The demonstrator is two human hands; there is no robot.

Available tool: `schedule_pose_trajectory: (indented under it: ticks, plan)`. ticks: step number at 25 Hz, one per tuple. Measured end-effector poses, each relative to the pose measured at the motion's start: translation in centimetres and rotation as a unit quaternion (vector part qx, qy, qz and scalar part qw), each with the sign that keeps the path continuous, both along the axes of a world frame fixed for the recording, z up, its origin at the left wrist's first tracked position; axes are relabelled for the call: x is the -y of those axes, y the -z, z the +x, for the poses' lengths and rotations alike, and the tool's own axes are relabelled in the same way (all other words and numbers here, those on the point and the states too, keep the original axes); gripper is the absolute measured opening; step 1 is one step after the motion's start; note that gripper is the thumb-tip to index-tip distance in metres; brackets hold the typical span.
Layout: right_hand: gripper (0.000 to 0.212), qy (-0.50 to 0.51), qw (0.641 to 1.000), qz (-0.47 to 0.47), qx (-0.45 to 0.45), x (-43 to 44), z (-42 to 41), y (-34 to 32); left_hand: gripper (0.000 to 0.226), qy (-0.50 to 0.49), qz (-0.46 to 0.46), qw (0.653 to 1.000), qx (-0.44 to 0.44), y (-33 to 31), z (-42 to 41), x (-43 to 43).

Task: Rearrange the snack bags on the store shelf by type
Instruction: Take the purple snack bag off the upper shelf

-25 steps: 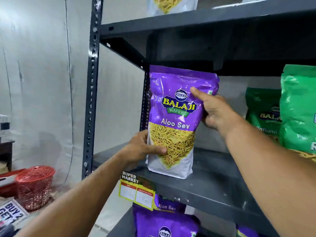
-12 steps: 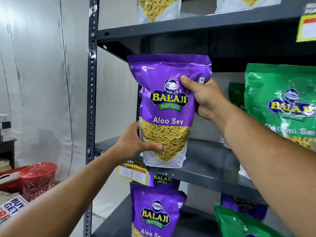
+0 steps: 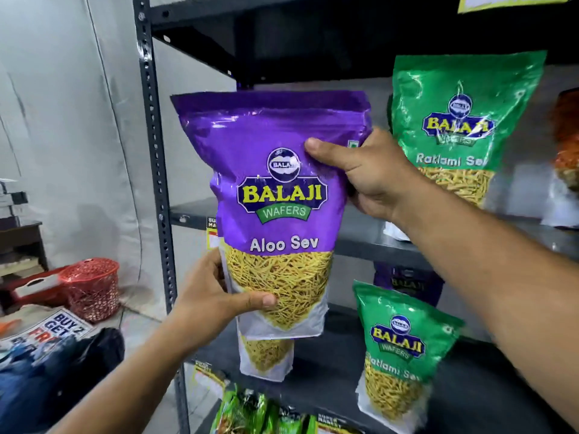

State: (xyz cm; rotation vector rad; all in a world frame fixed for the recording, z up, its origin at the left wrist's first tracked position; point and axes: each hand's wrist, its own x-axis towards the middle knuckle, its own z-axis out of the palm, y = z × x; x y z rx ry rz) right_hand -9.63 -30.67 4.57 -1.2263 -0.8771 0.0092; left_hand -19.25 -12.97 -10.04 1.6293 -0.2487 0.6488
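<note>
I hold a purple Aloo Sev bag upright in the air in front of the dark metal shelf. My left hand grips its lower left corner, thumb across the front. My right hand grips its upper right edge. Behind the held bag, another bag stands on the lower shelf, only its bottom showing. A green Ratlami Sev bag stands on the middle shelf to the right. A second green Ratlami Sev bag stands on the lower shelf, with a purple bag behind it.
The perforated shelf upright runs down the left of the bags. A red mesh basket and a promo sign sit on the floor at left. An orange-red bag shows at the right edge. Green packets lie on the bottom shelf.
The purple bag has been lifted off the middle shelf and pulled out toward me, both hands still on it. My view has dropped, showing the lower shelves.
</note>
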Motion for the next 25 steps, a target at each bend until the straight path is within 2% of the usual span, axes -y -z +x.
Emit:
schedule_pose_trajectory:
  ticks: [2, 3, 4, 6, 7, 8, 9, 12, 15, 16, 17, 21, 24, 25]
  plan:
    - [0.02, 0.046, 0.994, -0.076, 0.067, 1.8, -0.4, 1.4, 0.055, -0.033, -0.016, 0.999, -0.032, 3.8, -0.8, 0.5]
    - [0.018, 0.096, 0.97, -0.17, 0.146, 2.7, -0.6, 1.7, 0.063, -0.041, -0.037, 0.997, -0.054, 6.0, -0.8, 0.6]
    - [0.016, 0.145, 0.915, -0.291, 0.239, 3.5, -0.6, 1.9, 0.07, -0.042, -0.052, 0.995, -0.075, 8.1, -0.7, 0.9]
    - [0.018, 0.206, 0.743, -0.499, 0.397, 4.1, -0.5, 2.9, 0.071, -0.054, -0.063, 0.99, -0.113, 11.8, 0.0, 2.2]
    - [0.022, 0.214, 0.667, -0.558, 0.445, 4.0, -0.2, 3.9, 0.066, -0.062, -0.067, 0.987, -0.129, 13.6, 0.6, 2.8]
    - [0.023, 0.215, 0.615, -0.59, 0.477, 3.7, 0.3, 5.1, 0.064, -0.063, -0.068, 0.985, -0.143, 14.9, 1.2, 3.7]
    - [0.022, 0.216, 0.58, -0.611, 0.493, 3.2, 1.0, 6.4, 0.065, -0.068, -0.073, 0.982, -0.162, 16.4, 2.0, 4.4]
    - [0.023, 0.206, 0.518, -0.662, 0.501, 2.2, 3.2, 9.2, 0.077, -0.086, -0.11, 0.969, -0.205, 20.1, 5.0, 6.0]
    - [0.031, 0.217, 0.472, -0.695, 0.497, 1.1, 5.2, 11.3, 0.08, -0.115, -0.14, 0.957, -0.227, 22.0, 7.7, 7.6]
    - [0.032, 0.224, 0.464, -0.698, 0.498, 0.5, 5.6, 12.1, 0.08, -0.125, -0.146, 0.954, -0.229, 22.6, 8.5, 8.2]
    - [0.032, 0.23, 0.47, -0.697, 0.491, 0.0, 6.1, 13.0, 0.08, -0.137, -0.155, 0.95, -0.235, 23.0, 9.2, 8.7]
    - [0.028, 0.256, 0.561, -0.685, 0.389, -0.5, 10.0, 15.5, 0.084, -0.201, -0.144, 0.937, -0.247, 24.7, 11.2, 9.8]
    - [0.014, 0.292, 0.638, -0.664, 0.259, -0.5, 12.7, 16.2, 0.09, -0.223, -0.122, 0.933, -0.255, 25.0, 12.8, 10.4]
    - [0.02, 0.307, 0.646, -0.657, 0.24, -0.6, 13.3, 16.2, 0.093, -0.224, -0.125, 0.932, -0.255, 25.0, 13.2, 10.6]
